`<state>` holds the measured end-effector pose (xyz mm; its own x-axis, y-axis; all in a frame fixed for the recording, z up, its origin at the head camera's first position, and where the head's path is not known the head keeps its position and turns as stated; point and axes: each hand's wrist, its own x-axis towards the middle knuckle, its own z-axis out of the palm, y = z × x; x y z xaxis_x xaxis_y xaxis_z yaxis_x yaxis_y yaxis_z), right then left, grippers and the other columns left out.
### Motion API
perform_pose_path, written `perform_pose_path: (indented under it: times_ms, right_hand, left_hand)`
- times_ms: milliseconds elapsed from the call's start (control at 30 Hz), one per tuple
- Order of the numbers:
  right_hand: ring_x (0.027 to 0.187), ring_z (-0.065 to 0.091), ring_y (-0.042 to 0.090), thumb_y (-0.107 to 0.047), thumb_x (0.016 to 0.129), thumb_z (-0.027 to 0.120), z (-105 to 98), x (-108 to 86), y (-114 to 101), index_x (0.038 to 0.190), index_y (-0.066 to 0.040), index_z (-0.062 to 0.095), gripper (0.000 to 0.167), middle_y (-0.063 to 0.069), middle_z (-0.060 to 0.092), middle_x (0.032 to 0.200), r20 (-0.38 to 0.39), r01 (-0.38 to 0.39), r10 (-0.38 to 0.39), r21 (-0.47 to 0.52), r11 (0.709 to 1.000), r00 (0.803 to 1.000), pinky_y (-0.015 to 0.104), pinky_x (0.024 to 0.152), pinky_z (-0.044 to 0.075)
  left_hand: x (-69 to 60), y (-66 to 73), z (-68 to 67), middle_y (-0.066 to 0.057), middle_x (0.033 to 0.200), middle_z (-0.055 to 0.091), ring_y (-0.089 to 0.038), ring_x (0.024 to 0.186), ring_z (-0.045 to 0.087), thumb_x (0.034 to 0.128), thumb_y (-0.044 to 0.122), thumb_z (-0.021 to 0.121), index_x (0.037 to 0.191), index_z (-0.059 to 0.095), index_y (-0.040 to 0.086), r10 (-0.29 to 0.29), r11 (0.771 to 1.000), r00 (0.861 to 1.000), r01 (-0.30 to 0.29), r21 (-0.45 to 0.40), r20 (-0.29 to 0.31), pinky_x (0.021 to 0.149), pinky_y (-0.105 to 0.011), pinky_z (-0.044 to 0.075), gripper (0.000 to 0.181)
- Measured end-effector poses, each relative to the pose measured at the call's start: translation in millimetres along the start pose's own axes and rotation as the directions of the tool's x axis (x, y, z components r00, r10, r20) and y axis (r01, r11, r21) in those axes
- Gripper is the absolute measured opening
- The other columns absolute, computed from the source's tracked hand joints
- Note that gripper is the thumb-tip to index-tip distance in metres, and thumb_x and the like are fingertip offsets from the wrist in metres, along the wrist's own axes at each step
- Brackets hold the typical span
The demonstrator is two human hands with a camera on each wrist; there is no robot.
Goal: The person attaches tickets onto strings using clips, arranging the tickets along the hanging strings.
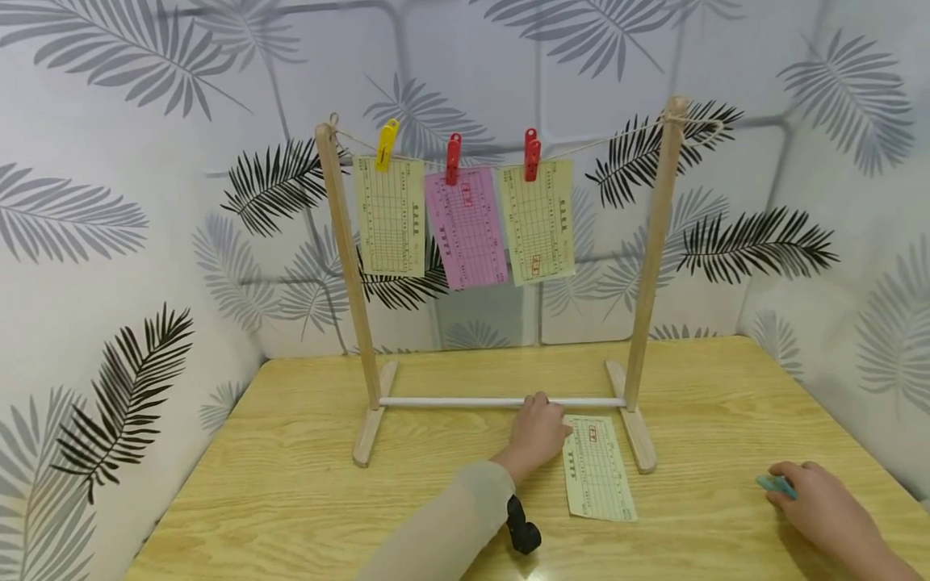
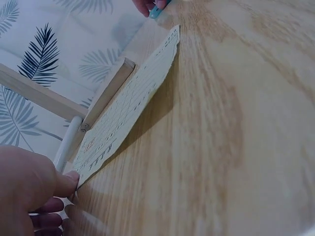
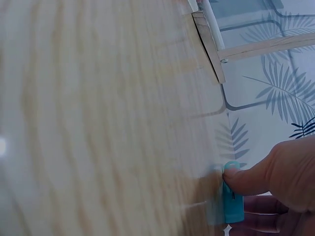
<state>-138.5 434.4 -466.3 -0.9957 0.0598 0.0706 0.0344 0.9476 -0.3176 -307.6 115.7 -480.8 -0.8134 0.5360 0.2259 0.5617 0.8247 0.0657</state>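
Observation:
My left hand [image 1: 536, 436] pinches a near corner of a pale yellow printed slip [image 1: 600, 476], thumb on top, as the left wrist view shows. The slip [image 2: 130, 105] is slightly lifted along one side, with a shadow under it. Over at the right, my right hand [image 1: 831, 507] holds a teal clothespin [image 1: 776, 486] between thumb and fingers, close to the tabletop. Above, a string on a wooden rack [image 1: 656, 258] bears a yellow slip [image 1: 391, 222] under a yellow clothespin [image 1: 387, 145], then a pink slip [image 1: 468, 230] and another yellow slip [image 1: 539, 226], each under a red clothespin.
The rack's feet [image 1: 639, 444] and white crossbar [image 1: 450, 402] stand on the wood-grain table [image 1: 291, 484], just behind my left hand. A leaf-patterned wall [image 1: 123, 323] rises behind and at both sides. A black strap [image 1: 521, 528] hangs at my left wrist.

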Motion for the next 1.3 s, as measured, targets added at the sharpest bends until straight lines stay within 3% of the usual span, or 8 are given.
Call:
perform_pose_path:
  times_ms: [167,300,433,700,933,1133,1300]
  right_hand:
    - [0.074,0.056,0.034,-0.005,0.083,0.063,1,-1.7,0,0.111,0.016,0.051,0.037,0.019,0.057,0.083,-0.009,-0.012,0.012,0.003,1.0,1.0,0.051,0.066,0.046]
    - [0.071,0.055,0.032,0.0,0.08,0.063,2,-2.8,-3,0.113,0.017,0.048,0.04,0.019,0.055,0.082,-0.041,0.01,-0.009,0.022,1.0,0.999,0.049,0.062,0.045]
    - [0.073,0.055,0.035,0.001,0.078,0.064,2,-1.6,-7,0.115,0.018,0.046,0.045,0.024,0.053,0.085,-0.064,0.015,-0.013,0.026,1.0,0.998,0.049,0.062,0.045]
    - [0.072,0.049,0.031,0.0,0.081,0.058,-2,-1.6,-12,0.118,0.021,0.041,0.046,0.028,0.048,0.086,-0.105,0.02,-0.017,0.025,0.999,0.994,0.042,0.057,0.043]
    - [0.071,0.051,0.033,-0.002,0.08,0.062,-8,0.0,-20,0.104,0.021,0.051,0.035,0.026,0.05,0.082,-0.189,0.054,-0.047,0.029,0.998,0.981,0.047,0.058,0.044]
    - [0.071,0.055,0.033,-0.003,0.08,0.064,-15,4.7,-27,0.1,0.02,0.053,0.032,0.018,0.055,0.078,-0.205,0.091,-0.08,0.045,0.995,0.976,0.047,0.06,0.046]
    - [0.074,0.06,0.034,-0.004,0.081,0.062,-21,6.2,-33,0.102,0.02,0.053,0.033,0.018,0.059,0.081,-0.185,0.105,-0.09,0.072,0.992,0.979,0.046,0.06,0.048]
  left_hand:
    - [-4.1,0.0,-2.8,0.007,0.084,0.054,-0.01,0.078,0.046,0.0844,0.033,0.068,0.1,0.07,0.019,-0.053,0.981,0.999,0.054,-0.187,0.008,0.072,-0.023,0.04,0.02]
    - [-7.1,-3.5,-0.5,0.006,0.083,0.056,-0.012,0.078,0.049,0.0834,0.026,0.071,0.098,0.068,0.017,-0.092,0.947,0.996,0.082,-0.311,-0.018,0.068,-0.024,0.044,0.018]
    - [-8.8,-6.8,2.0,0.007,0.079,0.059,-0.011,0.073,0.053,0.0821,0.02,0.072,0.094,0.066,0.015,-0.113,0.921,0.992,0.082,-0.381,-0.058,0.069,-0.025,0.046,0.014]
    - [-9.8,-5.9,-4.0,0.007,0.074,0.057,-0.007,0.062,0.05,0.0843,0.013,0.069,0.101,0.065,0.014,-0.114,0.884,0.993,0.091,-0.458,-0.023,0.055,-0.022,0.042,0.017]
    - [-8.1,-4.3,-6.1,0.006,0.081,0.062,-0.006,0.067,0.055,0.0873,0.015,0.066,0.103,0.067,0.016,-0.1,0.908,0.995,0.089,-0.409,-0.005,0.056,-0.022,0.044,0.016]
    - [-5.4,-3.7,-8.7,0.008,0.077,0.061,-0.005,0.062,0.052,0.09,0.017,0.062,0.091,0.067,0.016,-0.098,0.897,0.995,0.084,-0.433,-0.012,0.055,-0.022,0.042,0.005]
    - [-5.0,-3.4,-12.1,0.008,0.066,0.056,-0.005,0.053,0.045,0.0917,0.017,0.059,0.085,0.065,0.015,-0.093,0.882,0.996,0.076,-0.465,-0.013,0.05,-0.022,0.037,0.009]
